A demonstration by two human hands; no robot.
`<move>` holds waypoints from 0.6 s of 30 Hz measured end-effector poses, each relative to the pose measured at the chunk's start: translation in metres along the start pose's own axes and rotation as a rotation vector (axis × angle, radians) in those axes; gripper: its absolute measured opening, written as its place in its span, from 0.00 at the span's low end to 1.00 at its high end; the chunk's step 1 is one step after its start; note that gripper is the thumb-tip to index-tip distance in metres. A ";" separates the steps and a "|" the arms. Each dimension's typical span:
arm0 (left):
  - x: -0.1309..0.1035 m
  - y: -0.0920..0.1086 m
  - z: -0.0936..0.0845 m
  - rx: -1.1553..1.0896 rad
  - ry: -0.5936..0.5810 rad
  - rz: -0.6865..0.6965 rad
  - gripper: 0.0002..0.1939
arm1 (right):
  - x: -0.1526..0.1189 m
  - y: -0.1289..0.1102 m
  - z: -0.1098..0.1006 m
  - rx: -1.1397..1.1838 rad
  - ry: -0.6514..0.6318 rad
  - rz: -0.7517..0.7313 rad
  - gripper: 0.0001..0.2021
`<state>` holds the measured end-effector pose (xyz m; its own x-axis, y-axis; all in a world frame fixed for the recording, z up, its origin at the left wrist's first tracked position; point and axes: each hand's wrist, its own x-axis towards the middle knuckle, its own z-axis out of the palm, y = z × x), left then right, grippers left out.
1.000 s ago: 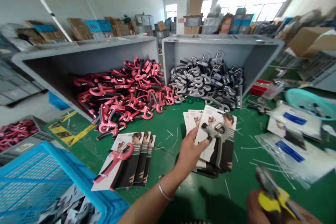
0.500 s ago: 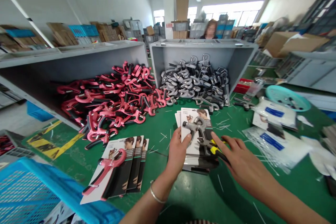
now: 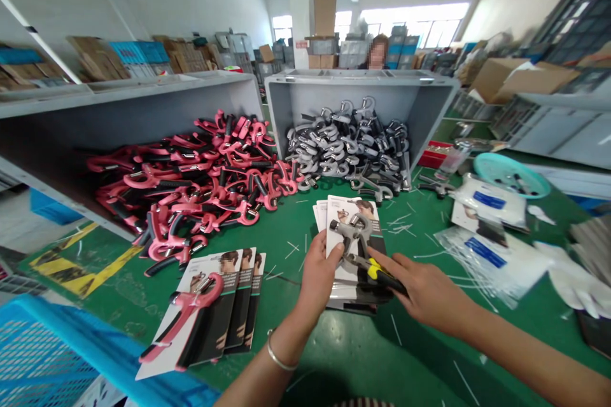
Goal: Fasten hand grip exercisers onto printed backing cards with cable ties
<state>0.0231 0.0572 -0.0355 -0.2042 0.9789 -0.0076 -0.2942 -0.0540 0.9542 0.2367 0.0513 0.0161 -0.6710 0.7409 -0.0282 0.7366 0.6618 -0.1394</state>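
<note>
Under the thumb of my left hand (image 3: 316, 276), a grey hand grip strengthener (image 3: 361, 224) lies against a printed card (image 3: 336, 208), on top of a stack of such cards. My left hand is closed around the card's left edge and the grip's handle. My right hand (image 3: 422, 286) is closed on pliers (image 3: 375, 269) with yellow and black handles. Their jaws are at the grip's handles, over the card; what lies between them is too small to tell. To the left, a pink hand grip (image 3: 193, 308) rests on another overlapping set of cards (image 3: 245, 305).
Grey crates on their sides hold pink grips (image 3: 214, 172) and grey grips (image 3: 341, 140). At right are a bag of white zip ties (image 3: 477, 267), a turquoise bowl (image 3: 534, 187) and a white glove (image 3: 573, 286). A blue basket (image 3: 62, 350) stands front left. Another person sits behind the crates.
The pliers have shifted left and slightly down, their jaws moving in closer to the grip's handles. My right fingers have drawn together around them. The whole view has shifted slightly.
</note>
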 end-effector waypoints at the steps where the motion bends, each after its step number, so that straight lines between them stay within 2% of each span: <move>1: 0.000 0.001 0.000 -0.014 -0.005 -0.011 0.23 | -0.003 -0.003 -0.003 0.075 -0.041 -0.059 0.36; 4: 0.003 0.001 0.000 -0.031 -0.012 -0.042 0.23 | -0.010 -0.012 -0.011 0.329 -0.196 -0.293 0.34; 5: 0.004 0.000 0.000 -0.030 -0.008 -0.047 0.24 | -0.010 -0.012 -0.013 0.405 -0.204 -0.298 0.32; 6: 0.005 0.000 -0.001 -0.033 -0.006 -0.048 0.24 | -0.008 -0.009 -0.013 0.469 -0.164 -0.234 0.30; 8: 0.005 -0.001 -0.001 -0.049 -0.007 -0.046 0.25 | -0.001 0.005 -0.011 0.524 0.037 0.064 0.25; 10: 0.005 -0.001 -0.002 -0.057 -0.017 -0.039 0.25 | 0.008 0.022 -0.008 0.454 0.218 0.351 0.23; 11: 0.004 -0.001 -0.002 -0.058 -0.021 -0.038 0.25 | 0.011 0.028 -0.008 0.394 0.239 0.388 0.22; 12: 0.003 0.000 -0.001 -0.054 -0.023 -0.039 0.24 | 0.012 0.033 -0.009 0.339 0.215 0.346 0.21; 15: 0.002 0.001 -0.002 -0.043 -0.038 -0.046 0.24 | 0.011 0.037 -0.016 0.281 0.087 0.030 0.19; 16: 0.002 0.002 -0.002 -0.042 -0.042 -0.043 0.24 | 0.010 0.037 -0.019 0.284 0.101 -0.010 0.19; 18: 0.002 0.002 -0.003 -0.039 -0.041 -0.031 0.23 | 0.010 0.037 -0.022 0.256 0.206 0.073 0.19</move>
<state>0.0193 0.0582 -0.0341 -0.1562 0.9874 -0.0241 -0.3358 -0.0301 0.9414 0.2597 0.0859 0.0325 -0.5666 0.8103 0.1493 0.7196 0.5749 -0.3895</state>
